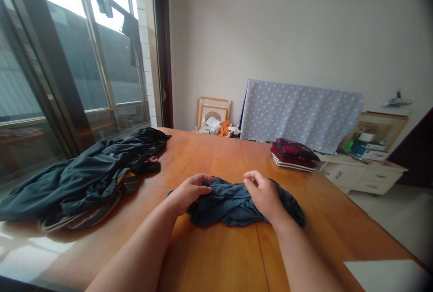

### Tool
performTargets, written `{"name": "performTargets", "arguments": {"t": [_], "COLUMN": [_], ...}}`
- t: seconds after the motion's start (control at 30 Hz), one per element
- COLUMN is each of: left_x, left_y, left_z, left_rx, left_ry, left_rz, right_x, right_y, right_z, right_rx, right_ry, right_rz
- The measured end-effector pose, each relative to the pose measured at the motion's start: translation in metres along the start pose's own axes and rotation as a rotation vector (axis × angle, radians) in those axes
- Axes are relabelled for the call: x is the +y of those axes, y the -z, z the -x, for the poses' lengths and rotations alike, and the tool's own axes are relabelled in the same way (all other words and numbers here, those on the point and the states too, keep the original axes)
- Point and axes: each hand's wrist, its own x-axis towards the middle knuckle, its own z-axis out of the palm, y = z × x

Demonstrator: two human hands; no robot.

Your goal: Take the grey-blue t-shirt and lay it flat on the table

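Note:
A crumpled dark blue garment (230, 204) lies bunched on the wooden table in front of me. My left hand (191, 193) pinches its upper left edge between thumb and fingers. Over its right part is my right hand (264, 193), fingers curled in and thumb against them. Its fingertips sit just above the cloth's far edge, and whether they grip any fabric is hidden. The garment's right end shows beyond my right wrist.
A heap of dark clothes (98, 170) covers the table's left side. A folded stack of dark red and striped clothes (292, 154) sits at the back right. White paper (385, 274) lies near the right front corner. Behind stands a polka-dot cloth (297, 111).

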Motion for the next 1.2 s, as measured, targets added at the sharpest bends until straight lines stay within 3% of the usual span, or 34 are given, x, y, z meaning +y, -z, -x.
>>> {"name": "performTargets", "arguments": {"t": [0.13, 0.27, 0.4, 0.6, 0.93, 1.07, 1.2], "left_x": [0.005, 0.012, 0.015, 0.018, 0.020, 0.020, 0.020], "left_y": [0.003, 0.009, 0.009, 0.004, 0.005, 0.004, 0.001], "left_z": [0.003, 0.006, 0.009, 0.014, 0.014, 0.015, 0.016], "left_rx": [-0.035, -0.002, -0.038, -0.112, -0.042, -0.083, -0.129], "left_ry": [-0.092, -0.222, -0.250, -0.232, -0.259, -0.250, -0.225], "left_rz": [0.100, 0.124, 0.174, 0.236, 0.223, 0.288, 0.382], "right_x": [-0.010, -0.011, -0.007, -0.017, -0.021, -0.017, -0.023], "right_y": [-0.013, -0.017, -0.013, 0.001, 0.014, 0.010, 0.000], "right_z": [0.008, 0.010, 0.006, 0.003, 0.000, 0.000, 0.005], "right_rx": [-0.181, -0.223, -0.187, -0.188, -0.120, -0.096, 0.114], "right_ry": [0.148, 0.186, 0.140, -0.006, -0.037, -0.018, 0.169], "right_rz": [0.179, 0.291, 0.271, -0.053, -0.203, -0.112, 0.097]}}
